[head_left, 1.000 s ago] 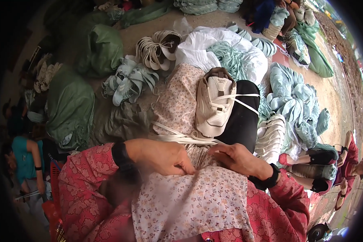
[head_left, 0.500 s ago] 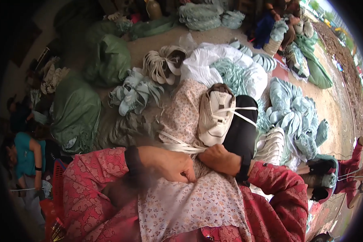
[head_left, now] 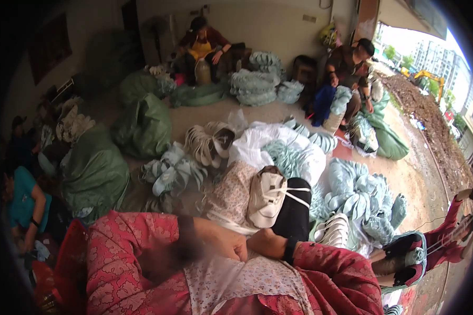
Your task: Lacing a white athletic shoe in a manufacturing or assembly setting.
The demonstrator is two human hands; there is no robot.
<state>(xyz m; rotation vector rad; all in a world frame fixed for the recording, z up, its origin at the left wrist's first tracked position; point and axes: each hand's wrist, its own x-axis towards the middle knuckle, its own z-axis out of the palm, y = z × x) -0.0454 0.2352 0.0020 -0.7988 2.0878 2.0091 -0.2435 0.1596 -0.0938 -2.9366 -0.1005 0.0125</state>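
Observation:
A cream sports shoe (head_left: 267, 199) lies on my lap, toe toward me, beside my black-clad knee (head_left: 294, 212). Its loose white lace (head_left: 298, 195) trails over that knee. Just below the toe my right hand (head_left: 268, 244) is closed, its fingers curled out of sight. My left hand (head_left: 223, 240), also closed, almost meets it above the floral apron (head_left: 247, 278). What either hand holds, if anything, cannot be made out. A bundle of white laces (head_left: 231, 224) lies over the apron cloth, just beyond my hands.
White shoe uppers (head_left: 333, 231) and pale blue ones (head_left: 360, 194) are heaped at my right. Ahead sits a white plastic bag (head_left: 247, 144) with blue pieces on it. Green sacks (head_left: 97, 170) stand at left. Co-workers (head_left: 347, 73) sit around.
The view has tilted up, so more of the room and co-workers at the back show. My two closed hands are nearer each other. The shoe stays on my lap.

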